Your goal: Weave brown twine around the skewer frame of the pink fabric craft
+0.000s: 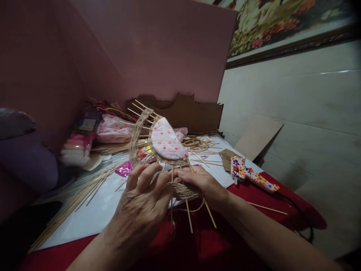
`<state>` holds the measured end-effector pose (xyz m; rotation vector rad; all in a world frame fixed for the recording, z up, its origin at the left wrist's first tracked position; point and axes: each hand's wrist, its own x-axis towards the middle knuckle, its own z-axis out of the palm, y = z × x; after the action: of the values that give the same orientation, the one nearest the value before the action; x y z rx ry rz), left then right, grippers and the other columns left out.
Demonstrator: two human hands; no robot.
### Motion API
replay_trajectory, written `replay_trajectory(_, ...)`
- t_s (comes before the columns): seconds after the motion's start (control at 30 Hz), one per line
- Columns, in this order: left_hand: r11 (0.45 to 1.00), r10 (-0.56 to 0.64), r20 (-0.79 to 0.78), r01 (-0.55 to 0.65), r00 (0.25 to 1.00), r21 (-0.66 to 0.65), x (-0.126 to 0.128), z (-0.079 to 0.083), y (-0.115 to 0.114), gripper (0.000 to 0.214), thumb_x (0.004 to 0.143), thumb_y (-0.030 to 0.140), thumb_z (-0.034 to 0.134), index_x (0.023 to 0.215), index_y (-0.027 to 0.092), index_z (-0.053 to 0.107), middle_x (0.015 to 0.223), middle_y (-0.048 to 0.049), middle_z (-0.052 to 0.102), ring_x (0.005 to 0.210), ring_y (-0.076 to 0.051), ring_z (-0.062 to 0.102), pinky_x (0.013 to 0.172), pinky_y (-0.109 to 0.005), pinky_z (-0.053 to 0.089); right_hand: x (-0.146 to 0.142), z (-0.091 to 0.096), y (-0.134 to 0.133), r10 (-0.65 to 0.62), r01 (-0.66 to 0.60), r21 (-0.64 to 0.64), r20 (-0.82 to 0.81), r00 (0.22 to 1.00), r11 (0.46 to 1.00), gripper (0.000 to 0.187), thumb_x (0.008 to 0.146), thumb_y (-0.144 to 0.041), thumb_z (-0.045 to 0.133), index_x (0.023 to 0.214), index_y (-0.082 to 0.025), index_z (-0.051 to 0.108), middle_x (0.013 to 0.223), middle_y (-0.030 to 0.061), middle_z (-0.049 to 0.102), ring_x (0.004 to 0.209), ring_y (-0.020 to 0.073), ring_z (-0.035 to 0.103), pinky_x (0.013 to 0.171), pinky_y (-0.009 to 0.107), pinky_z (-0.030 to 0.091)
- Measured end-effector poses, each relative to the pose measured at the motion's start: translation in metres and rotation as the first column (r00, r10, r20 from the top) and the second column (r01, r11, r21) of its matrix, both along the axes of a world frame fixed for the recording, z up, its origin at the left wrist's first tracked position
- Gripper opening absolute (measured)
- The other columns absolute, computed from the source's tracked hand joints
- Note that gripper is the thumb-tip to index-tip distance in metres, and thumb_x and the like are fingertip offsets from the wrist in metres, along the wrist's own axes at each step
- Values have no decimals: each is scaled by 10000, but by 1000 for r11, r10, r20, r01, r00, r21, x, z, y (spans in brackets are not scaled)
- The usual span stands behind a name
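Between my hands is a half-round woven piece: thin wooden sticks fan out from a pink flowered fabric half-disc (167, 139), with a band of jute twine (134, 141) woven round them. My left hand (143, 203) is closed on the near left part of the band, its fingers bent over the sticks. My right hand (201, 182) pinches the band from the right, thumb on top close to the fabric edge. Several stick ends (189, 216) poke out below toward me. A loose strand of twine (201, 206) loops under the band. My left fingertips are partly hidden.
On the white board (104, 205) over the red cloth (287, 195) lie loose sticks (70, 207). A flower-patterned glue gun (254, 177) lies at right, near a cardboard scrap (229, 160). Packets (81, 141), pink cloth (114, 128) and cardboard (186, 113) stand at the back.
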<state>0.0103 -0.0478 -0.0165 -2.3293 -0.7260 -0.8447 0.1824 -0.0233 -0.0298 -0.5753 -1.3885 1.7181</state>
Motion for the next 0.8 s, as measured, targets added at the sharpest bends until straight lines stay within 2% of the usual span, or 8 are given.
replay_trajectory(0.13, 999, -43, 43, 44, 998, -17, -4, -1, 0, 152, 802, 116, 516, 857, 173, 645, 1018, -60, 639, 1085, -268, 466, 986, -488, 308, 2, 0, 1, -49, 50, -28, 36, 998, 998, 296, 836, -339, 494, 937, -112, 654, 679, 28, 611, 593, 106, 539, 603, 249, 409)
replay_trajectory(0.27, 999, -38, 28, 38, 999, -2, -6, -2, 0, 175, 812, 123, 505, 909, 157, 647, 1041, -69, 644, 1102, -271, 461, 1005, -493, 282, 2, 1, 2, -109, 112, -82, 49, 993, 990, 276, 817, -313, 511, 951, -122, 658, 688, 27, 626, 564, 97, 543, 564, 236, 409)
replay_trajectory(0.63, 998, -16, 142, 24, 990, -54, -3, 6, -7, 152, 787, 123, 524, 796, 189, 661, 881, -57, 655, 1029, -261, 490, 952, -488, 316, 2, 3, 2, -121, 125, -72, 55, 991, 990, 309, 788, -336, 532, 976, -118, 646, 668, 37, 640, 531, 103, 551, 528, 231, 418)
replay_trajectory(0.8, 997, -4, 132, 14, 991, -74, -2, 4, -6, 158, 776, 134, 540, 866, 181, 662, 894, -61, 655, 1000, -269, 486, 936, -498, 313, 1, 3, 1, -132, 137, -76, 61, 989, 988, 311, 797, -347, 527, 989, -132, 642, 666, 34, 644, 517, 101, 556, 515, 227, 413)
